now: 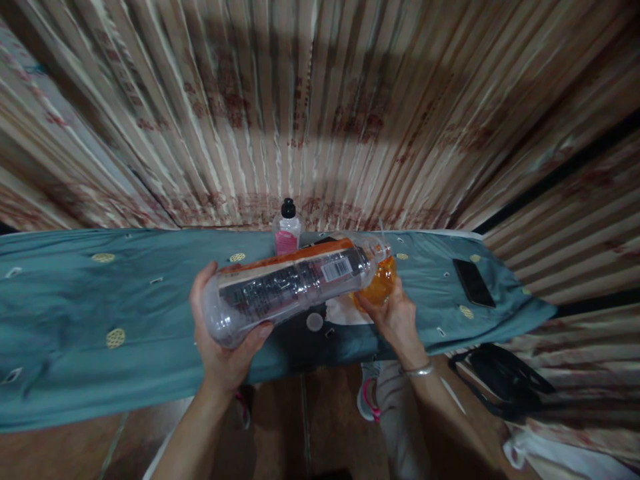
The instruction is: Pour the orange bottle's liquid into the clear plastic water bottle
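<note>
The teal-covered desk stood before a pleated curtain. Head view: left fingers grasped a large clear bottle, tilted above the desk; right fingers grasped an orange vessel beside its mouth. A black-capped bottle stood behind.

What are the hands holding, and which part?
The left hand holds the big bottle near its base; the right hand, the orange container by its side.
</note>
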`<state>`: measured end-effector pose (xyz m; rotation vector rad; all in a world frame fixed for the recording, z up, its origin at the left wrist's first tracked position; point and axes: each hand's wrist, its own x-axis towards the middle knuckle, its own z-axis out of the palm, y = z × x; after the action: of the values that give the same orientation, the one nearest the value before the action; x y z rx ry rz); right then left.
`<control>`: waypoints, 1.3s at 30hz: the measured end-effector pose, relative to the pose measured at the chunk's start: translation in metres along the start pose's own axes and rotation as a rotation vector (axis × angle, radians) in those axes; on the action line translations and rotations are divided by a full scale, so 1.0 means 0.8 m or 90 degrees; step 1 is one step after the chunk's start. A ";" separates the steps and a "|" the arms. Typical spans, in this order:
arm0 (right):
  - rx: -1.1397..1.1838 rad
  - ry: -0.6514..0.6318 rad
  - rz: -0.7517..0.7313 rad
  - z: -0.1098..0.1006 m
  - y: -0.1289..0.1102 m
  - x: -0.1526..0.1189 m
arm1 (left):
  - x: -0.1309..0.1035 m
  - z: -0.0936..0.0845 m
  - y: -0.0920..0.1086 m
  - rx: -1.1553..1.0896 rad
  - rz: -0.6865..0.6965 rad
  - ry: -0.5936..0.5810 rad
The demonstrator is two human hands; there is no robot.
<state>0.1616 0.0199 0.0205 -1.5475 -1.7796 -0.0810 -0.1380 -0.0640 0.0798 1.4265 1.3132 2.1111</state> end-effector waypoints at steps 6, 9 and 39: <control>0.006 -0.003 -0.008 0.001 0.001 0.000 | 0.001 0.000 0.004 -0.006 -0.008 -0.004; 0.002 0.001 -0.011 0.002 0.002 -0.001 | 0.001 0.000 0.003 -0.016 0.000 -0.004; 0.008 0.000 -0.010 0.000 0.000 0.001 | -0.001 -0.002 0.003 0.024 -0.025 0.012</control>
<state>0.1618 0.0207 0.0209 -1.5244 -1.7893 -0.0774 -0.1386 -0.0664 0.0811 1.3873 1.3833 2.0904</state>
